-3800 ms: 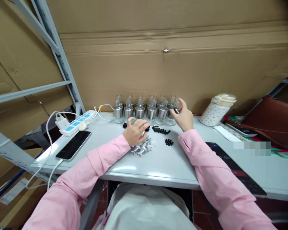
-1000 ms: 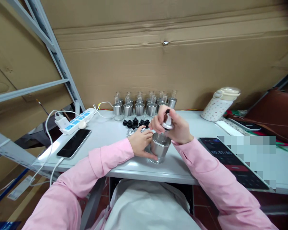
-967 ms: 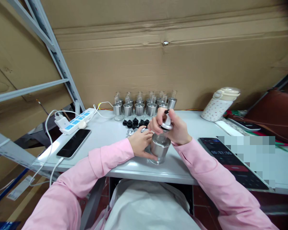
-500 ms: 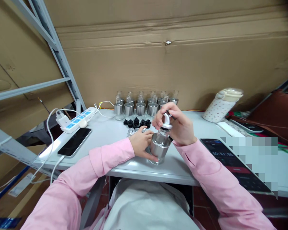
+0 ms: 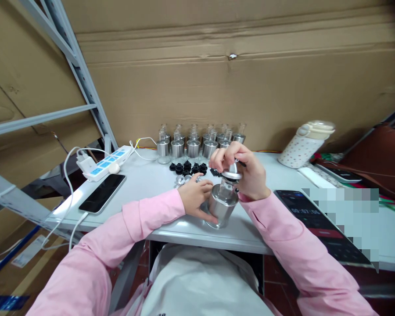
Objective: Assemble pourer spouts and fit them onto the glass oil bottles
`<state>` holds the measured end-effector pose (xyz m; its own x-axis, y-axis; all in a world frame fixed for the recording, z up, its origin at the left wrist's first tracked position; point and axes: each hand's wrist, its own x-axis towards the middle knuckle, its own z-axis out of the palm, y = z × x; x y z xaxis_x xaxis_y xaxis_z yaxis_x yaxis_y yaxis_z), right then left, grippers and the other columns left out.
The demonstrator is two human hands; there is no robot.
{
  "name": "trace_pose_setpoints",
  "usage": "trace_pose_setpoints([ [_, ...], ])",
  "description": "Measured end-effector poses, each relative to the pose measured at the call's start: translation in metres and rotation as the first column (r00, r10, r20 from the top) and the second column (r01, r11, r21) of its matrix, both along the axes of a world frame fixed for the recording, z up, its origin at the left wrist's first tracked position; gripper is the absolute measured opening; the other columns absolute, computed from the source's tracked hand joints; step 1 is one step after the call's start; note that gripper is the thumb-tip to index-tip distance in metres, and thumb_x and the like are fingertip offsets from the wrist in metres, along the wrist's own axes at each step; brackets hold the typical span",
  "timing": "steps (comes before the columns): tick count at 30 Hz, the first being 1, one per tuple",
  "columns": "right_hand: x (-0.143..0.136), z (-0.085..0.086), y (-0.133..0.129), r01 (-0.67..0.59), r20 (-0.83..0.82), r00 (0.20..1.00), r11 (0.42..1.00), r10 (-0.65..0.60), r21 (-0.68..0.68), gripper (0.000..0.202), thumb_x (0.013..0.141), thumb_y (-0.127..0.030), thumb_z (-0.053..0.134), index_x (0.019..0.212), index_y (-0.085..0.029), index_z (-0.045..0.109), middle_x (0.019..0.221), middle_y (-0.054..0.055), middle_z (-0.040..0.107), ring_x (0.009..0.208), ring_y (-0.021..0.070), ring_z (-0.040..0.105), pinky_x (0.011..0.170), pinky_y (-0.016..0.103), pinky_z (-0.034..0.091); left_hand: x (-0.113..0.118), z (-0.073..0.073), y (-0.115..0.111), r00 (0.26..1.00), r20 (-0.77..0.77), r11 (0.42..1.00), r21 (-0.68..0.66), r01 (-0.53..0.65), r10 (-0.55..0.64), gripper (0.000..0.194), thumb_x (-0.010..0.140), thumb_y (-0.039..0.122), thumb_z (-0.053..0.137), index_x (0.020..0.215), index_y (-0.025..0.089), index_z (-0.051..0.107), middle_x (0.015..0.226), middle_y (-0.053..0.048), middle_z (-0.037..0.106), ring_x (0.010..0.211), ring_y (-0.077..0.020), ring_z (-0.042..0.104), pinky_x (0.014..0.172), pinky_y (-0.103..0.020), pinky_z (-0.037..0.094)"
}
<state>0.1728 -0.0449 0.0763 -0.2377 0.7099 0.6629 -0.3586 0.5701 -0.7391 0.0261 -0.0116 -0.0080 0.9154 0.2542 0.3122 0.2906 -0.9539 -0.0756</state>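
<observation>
A glass bottle with a silver metal band (image 5: 223, 206) stands near the table's front edge, leaning slightly to the right. My left hand (image 5: 195, 197) holds its lower left side, with the thumb across the front. Over the bottle's neck, my right hand (image 5: 246, 169) grips a silver metal cap with a black ring (image 5: 232, 173), fingers curled over the top. The cap sits at the bottle's mouth. Several black stoppers (image 5: 187, 167) lie on the table behind my left hand, and some silver parts (image 5: 180, 181) are partly hidden by its fingers.
Several similar bottles (image 5: 193, 149) stand in rows at the back. A power strip (image 5: 108, 164) and a phone (image 5: 102, 193) lie on the left. To the right are a dotted tumbler (image 5: 301, 147), a device showing a timer (image 5: 316, 224) and a brown bag (image 5: 378, 153).
My right hand has turned over the cap and moved slightly right. The bottle's top now leans a little further right. My left hand stays on the bottle.
</observation>
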Motion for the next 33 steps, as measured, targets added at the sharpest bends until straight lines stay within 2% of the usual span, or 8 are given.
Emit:
trace_pose_setpoints([
  [15, 0.0012, -0.0022, -0.0035, 0.095, 0.007, 0.995, 0.993, -0.096, 0.073, 0.021, 0.076, -0.029, 0.047, 0.056, -0.022, 0.048, 0.055, 0.003, 0.051, 0.057, 0.0192, 0.048, 0.06, 0.037, 0.04, 0.0002, 0.0013, -0.0016, 1.0, 0.02, 1.0, 0.029, 0.003, -0.003, 0.068, 0.066, 0.074, 0.049, 0.098, 0.016, 0.065, 0.107, -0.01, 0.062, 0.11, -0.029, 0.046, 0.102, -0.052, 0.02],
  [22, -0.0016, -0.0053, -0.0047, 0.069, -0.002, 0.998, 0.996, -0.069, 0.063, 0.026, 0.075, -0.037, 0.049, 0.054, -0.022, 0.048, 0.053, 0.004, 0.05, 0.056, 0.0199, 0.048, 0.059, 0.037, 0.04, 0.0005, -0.0005, -0.0004, 1.0, 0.029, 1.0, 0.017, -0.002, 0.002, 0.068, 0.067, 0.074, 0.048, 0.101, 0.017, 0.063, 0.108, -0.011, 0.063, 0.111, -0.0287, 0.046, 0.103, -0.051, 0.018],
  [28, -0.0018, -0.0063, -0.0068, 0.029, -0.031, 0.999, 0.997, -0.027, 0.073, 0.026, 0.076, -0.032, 0.047, 0.053, -0.022, 0.044, 0.053, 0.003, 0.051, 0.055, 0.0187, 0.047, 0.059, 0.036, 0.039, 0.0003, -0.0008, 0.0003, 0.999, 0.029, 1.0, 0.014, 0.024, -0.024, 0.068, 0.069, 0.073, 0.047, 0.102, 0.016, 0.062, 0.108, -0.01, 0.063, 0.112, -0.0276, 0.046, 0.104, -0.051, 0.017],
  [33, -0.002, -0.0082, -0.0071, 0.078, -0.019, 0.997, 0.995, -0.077, 0.06, 0.027, 0.076, -0.035, 0.046, 0.053, -0.023, 0.041, 0.053, 0.003, 0.051, 0.054, 0.0192, 0.048, 0.057, 0.037, 0.04, 0.0004, 0.001, -0.0013, 0.999, 0.04, 1.0, 0.015, 0.023, -0.023, 0.064, 0.069, 0.071, 0.049, 0.099, 0.016, 0.063, 0.109, -0.01, 0.062, 0.112, -0.0275, 0.046, 0.103, -0.05, 0.019],
])
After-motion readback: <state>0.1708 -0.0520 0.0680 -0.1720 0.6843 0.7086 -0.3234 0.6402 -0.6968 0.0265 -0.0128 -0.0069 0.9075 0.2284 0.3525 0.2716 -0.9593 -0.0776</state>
